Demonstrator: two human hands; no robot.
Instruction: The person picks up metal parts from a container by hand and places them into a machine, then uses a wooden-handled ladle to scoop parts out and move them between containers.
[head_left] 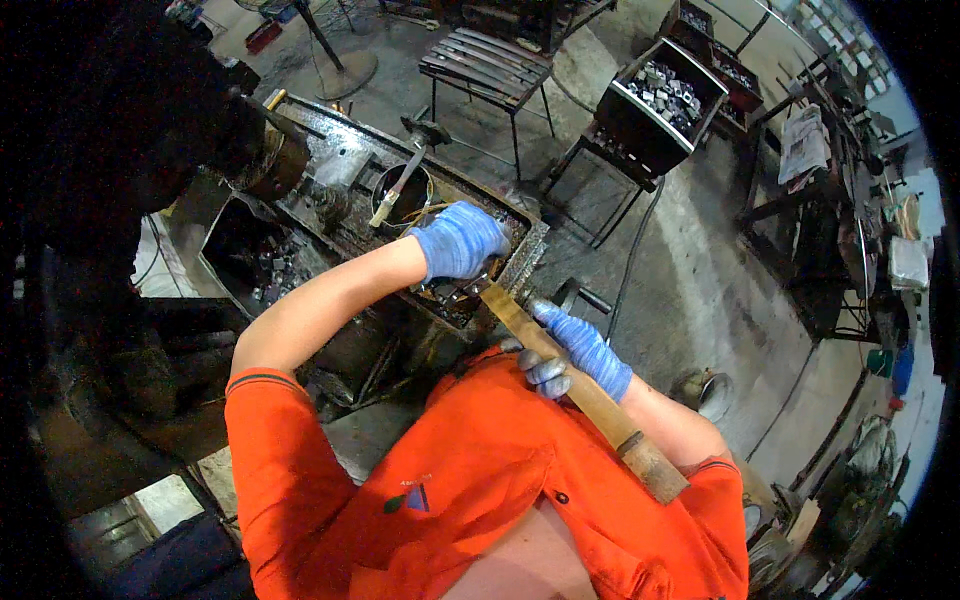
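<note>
Both my hands wear blue knit gloves with grey fingertips. My right hand [580, 350] is closed around a long flat brown bar [535, 335], its grey fingertips showing on the bar's near side. A rounded wooden-looking end piece [655, 472] of the bar lies against my right arm and orange shirt. My left hand [462, 240] is curled over the machine's oily tray, by the bar's far end; what its fingers hold is hidden beneath the glove. Small metal pieces [462, 292] sit just under it. Left of this hand, a brush [402, 185] lies across a dark round can [418, 200].
A dark machine body [270, 160] stands at the left, with a bin of metal parts [270, 265] below it. A crank handle [585, 298] juts out beside my right hand. Farther off are a slatted stool [485, 65], a metal bin full of parts [660, 95] and a cluttered rack [810, 200].
</note>
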